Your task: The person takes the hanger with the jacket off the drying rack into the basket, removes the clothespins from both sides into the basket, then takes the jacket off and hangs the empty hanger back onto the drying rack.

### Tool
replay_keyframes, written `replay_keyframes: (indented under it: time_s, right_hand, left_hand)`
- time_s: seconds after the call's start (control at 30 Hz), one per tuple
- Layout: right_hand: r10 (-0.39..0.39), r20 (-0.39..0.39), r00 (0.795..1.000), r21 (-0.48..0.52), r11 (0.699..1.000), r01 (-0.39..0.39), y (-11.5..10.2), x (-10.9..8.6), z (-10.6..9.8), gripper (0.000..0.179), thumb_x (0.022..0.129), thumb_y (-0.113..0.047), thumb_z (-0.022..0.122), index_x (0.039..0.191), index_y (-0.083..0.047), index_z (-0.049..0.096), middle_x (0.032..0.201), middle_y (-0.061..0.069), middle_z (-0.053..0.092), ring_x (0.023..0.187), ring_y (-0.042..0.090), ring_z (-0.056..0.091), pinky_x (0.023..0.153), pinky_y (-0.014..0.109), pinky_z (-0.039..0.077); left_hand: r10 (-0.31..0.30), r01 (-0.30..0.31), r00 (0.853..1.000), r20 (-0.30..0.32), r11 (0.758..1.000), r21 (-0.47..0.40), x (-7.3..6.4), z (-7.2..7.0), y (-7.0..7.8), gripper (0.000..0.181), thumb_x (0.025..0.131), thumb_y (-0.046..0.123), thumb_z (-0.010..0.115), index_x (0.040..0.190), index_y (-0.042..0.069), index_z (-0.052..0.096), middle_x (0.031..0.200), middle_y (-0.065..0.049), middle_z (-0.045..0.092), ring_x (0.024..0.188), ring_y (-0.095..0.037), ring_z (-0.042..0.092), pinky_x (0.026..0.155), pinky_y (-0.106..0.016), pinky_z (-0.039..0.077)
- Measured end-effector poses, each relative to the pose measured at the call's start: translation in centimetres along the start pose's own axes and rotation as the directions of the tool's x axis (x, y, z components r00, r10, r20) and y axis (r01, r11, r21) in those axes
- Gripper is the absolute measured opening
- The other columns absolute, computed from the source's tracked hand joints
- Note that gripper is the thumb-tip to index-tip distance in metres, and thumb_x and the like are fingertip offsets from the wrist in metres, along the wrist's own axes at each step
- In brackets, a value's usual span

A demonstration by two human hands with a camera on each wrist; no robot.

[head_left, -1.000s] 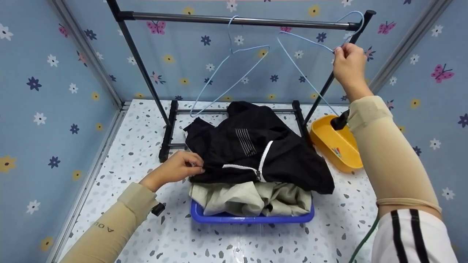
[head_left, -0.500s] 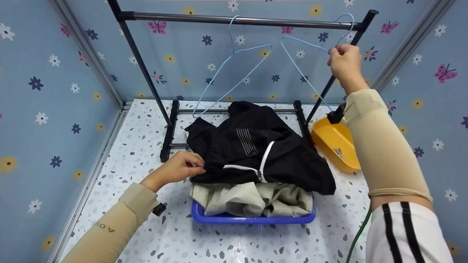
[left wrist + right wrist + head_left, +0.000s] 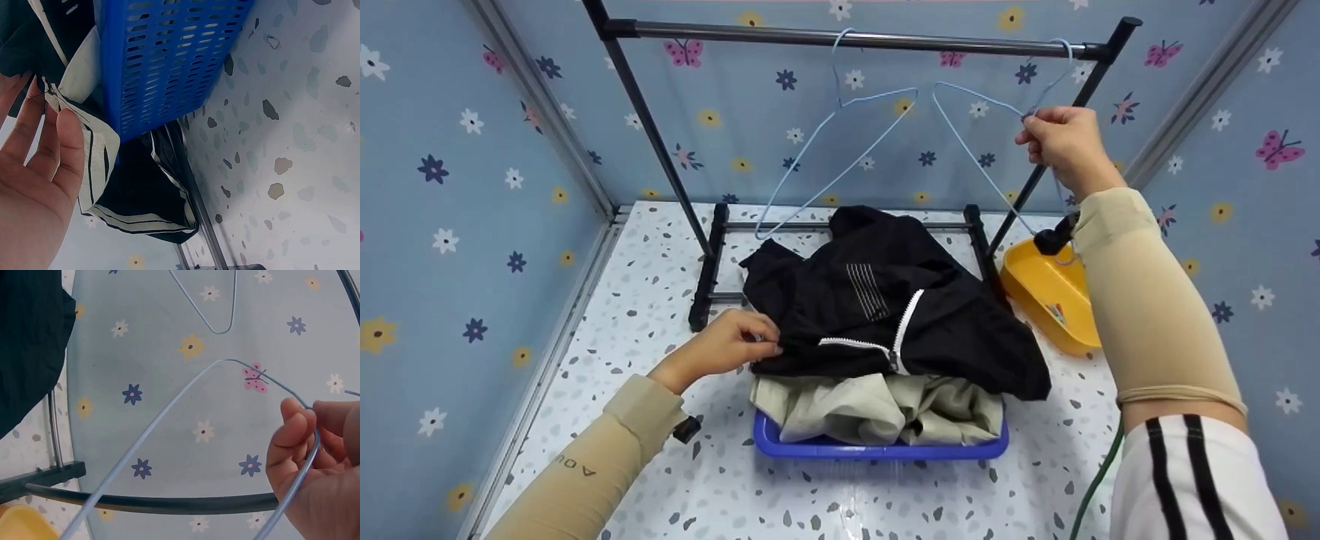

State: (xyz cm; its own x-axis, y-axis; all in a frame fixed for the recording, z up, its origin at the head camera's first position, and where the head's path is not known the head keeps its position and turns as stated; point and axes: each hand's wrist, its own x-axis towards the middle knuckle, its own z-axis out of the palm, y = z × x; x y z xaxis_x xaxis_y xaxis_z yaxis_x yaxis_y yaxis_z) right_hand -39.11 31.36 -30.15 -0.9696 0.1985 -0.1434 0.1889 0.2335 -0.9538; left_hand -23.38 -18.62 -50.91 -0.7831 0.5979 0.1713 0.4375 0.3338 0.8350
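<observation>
A black jacket [image 3: 870, 247] with a white zip lies spread over pale grey-green cloth [image 3: 847, 412] in a blue basket [image 3: 877, 451]. My left hand [image 3: 724, 345] pinches the jacket's edge at its left side; the left wrist view shows thumb and fingertips at the striped trim [image 3: 98, 152]. Up at the right, my right hand [image 3: 1065, 142] pinches a light blue wire hanger [image 3: 143, 434] below its hook. That hook stands round the right end of the rack's top bar [image 3: 720, 32]; whether it bears on the bar, I cannot tell.
Another light blue hanger [image 3: 877, 98] hangs mid-bar. Behind the basket stand the rack's black feet [image 3: 701, 300]. A yellow tub [image 3: 1039, 319] holding small coloured items sits at the right, partly under my forearm. Flowered walls enclose the back and sides.
My right hand has moved left and slightly down with its hanger, and the hook has shifted left along the bar's right end. The left hand and jacket look still.
</observation>
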Motion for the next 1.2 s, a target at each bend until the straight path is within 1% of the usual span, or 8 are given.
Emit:
replay_keyframes:
  time_s: [0.2, 0.37, 0.43, 0.63, 0.7, 0.93, 1.07, 1.2]
  right_hand:
    - [-0.015, 0.031, 0.999, -0.074, 0.997, 0.017, 0.1, -0.4, -0.6, 0.023, 0.111, -0.026, 0.063, 0.13, -0.015, 0.069, 0.114, 0.001, 0.068, 0.093, 0.016, 0.06, 0.079, 0.017, 0.059]
    - [-0.014, 0.045, 0.999, -0.099, 0.995, 0.019, 0.3, -1.0, -1.4, 0.043, 0.108, -0.031, 0.068, 0.147, -0.014, 0.062, 0.118, -0.001, 0.067, 0.102, 0.014, 0.062, 0.085, 0.017, 0.06]
    - [-0.017, 0.04, 0.999, -0.107, 0.994, 0.021, 0.5, -1.3, -1.7, 0.048, 0.107, -0.032, 0.069, 0.151, -0.014, 0.06, 0.12, -0.002, 0.066, 0.104, 0.014, 0.062, 0.087, 0.016, 0.059]
    - [-0.091, 0.024, 0.996, -0.149, 0.984, 0.093, 1.0, -2.5, -2.6, 0.047, 0.106, -0.035, 0.072, 0.148, -0.015, 0.064, 0.122, -0.007, 0.065, 0.111, 0.013, 0.06, 0.088, 0.013, 0.058]
    - [-0.113, 0.029, 0.993, -0.133, 0.984, 0.116, 1.1, -3.0, -2.8, 0.046, 0.105, -0.036, 0.073, 0.146, -0.015, 0.066, 0.123, -0.007, 0.065, 0.112, 0.013, 0.06, 0.087, 0.013, 0.057]
    - [-0.141, 0.054, 0.989, -0.039, 0.989, 0.143, 2.0, -5.0, -3.4, 0.054, 0.096, -0.042, 0.082, 0.141, -0.016, 0.069, 0.125, -0.004, 0.067, 0.111, 0.015, 0.06, 0.089, 0.015, 0.059]
    - [-0.172, 0.065, 0.983, -0.047, 0.983, 0.175, 3.0, -6.0, -3.3, 0.052, 0.098, -0.042, 0.08, 0.142, -0.016, 0.069, 0.126, -0.003, 0.068, 0.112, 0.015, 0.061, 0.089, 0.015, 0.059]
    - [-0.223, 0.064, 0.973, -0.071, 0.971, 0.228, 4.1, -7.0, -3.2, 0.047, 0.102, -0.038, 0.077, 0.142, -0.015, 0.069, 0.123, -0.004, 0.069, 0.111, 0.016, 0.062, 0.088, 0.015, 0.059]
  left_hand:
    - [0.003, -0.003, 1.0, -0.006, 1.0, -0.005, 0.1, 0.0, 0.2, 0.006, 0.093, 0.002, 0.08, 0.09, 0.006, 0.084, 0.102, -0.012, 0.08, 0.095, -0.005, 0.066, 0.083, -0.017, 0.053]
    - [-0.006, 0.006, 1.0, -0.009, 1.0, -0.005, 0.1, 0.1, 0.1, 0.005, 0.094, 0.003, 0.08, 0.09, 0.006, 0.083, 0.103, -0.012, 0.08, 0.093, -0.003, 0.065, 0.08, -0.017, 0.052]
    - [-0.006, 0.006, 1.0, -0.009, 1.0, -0.004, 0.1, 0.1, 0.1, 0.005, 0.094, 0.003, 0.08, 0.09, 0.006, 0.083, 0.103, -0.012, 0.079, 0.092, -0.004, 0.064, 0.079, -0.018, 0.052]
    - [0.007, -0.007, 1.0, -0.031, 1.0, -0.012, 0.1, 0.2, 0.1, 0.005, 0.093, 0.002, 0.081, 0.09, 0.005, 0.081, 0.103, -0.013, 0.078, 0.091, -0.004, 0.064, 0.076, -0.019, 0.052]
    - [0.005, -0.006, 0.999, -0.046, 1.0, -0.016, 0.1, 0.2, 0.2, 0.005, 0.092, 0.002, 0.081, 0.089, 0.005, 0.08, 0.104, -0.013, 0.078, 0.092, -0.005, 0.064, 0.076, -0.02, 0.052]
    - [-0.013, 0.01, 0.992, -0.122, 1.0, -0.027, 0.2, 0.3, 0.2, 0.006, 0.091, 0.002, 0.082, 0.091, 0.007, 0.079, 0.109, -0.011, 0.074, 0.093, -0.008, 0.063, 0.077, -0.019, 0.051]
    - [0.005, -0.011, 0.988, -0.156, 0.999, -0.033, 0.3, 0.3, 0.2, 0.008, 0.088, 0.0, 0.084, 0.094, 0.004, 0.08, 0.111, -0.014, 0.073, 0.092, -0.012, 0.064, 0.077, -0.019, 0.052]
    - [0.008, -0.014, 0.985, -0.17, 0.999, -0.034, 0.2, 0.3, 0.2, 0.011, 0.088, 0.0, 0.085, 0.098, 0.005, 0.082, 0.114, -0.015, 0.073, 0.093, -0.019, 0.067, 0.078, -0.02, 0.054]
